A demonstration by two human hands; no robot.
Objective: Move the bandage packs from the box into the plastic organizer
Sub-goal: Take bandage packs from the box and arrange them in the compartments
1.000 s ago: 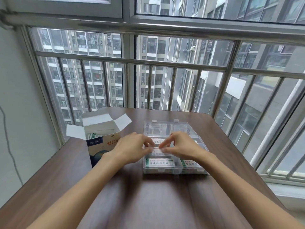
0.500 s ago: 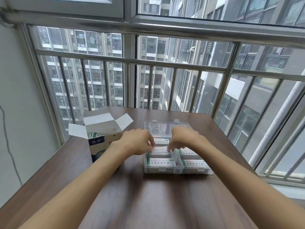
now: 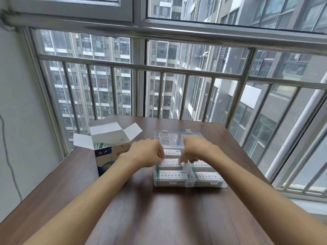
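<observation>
A clear plastic organizer (image 3: pixel 190 185) sits mid-table with its lid (image 3: pixel 177 137) folded open at the back. White and green bandage packs lie in its compartments: front left (image 3: pixel 172 175), front right (image 3: pixel 208 176) and back left (image 3: pixel 172 152). Another bandage pack (image 3: pixel 169 163) lies in the middle left compartment. My left hand (image 3: pixel 145 154) holds its left end with curled fingers. My right hand (image 3: pixel 196 151) pinches its right end, fingertips pointing down. The cardboard box (image 3: pixel 113 153) stands left of the organizer with its flaps open, and a pack (image 3: pixel 100 145) shows inside.
The brown wooden table (image 3: pixel 159 213) reaches a metal window railing (image 3: pixel 141 68) at the back and right. A grey wall (image 3: pixel 21 103) with a hanging cable is on the left.
Both hands have moved forward and down, lowering the pack they held above the organizer into the middle left compartment.
</observation>
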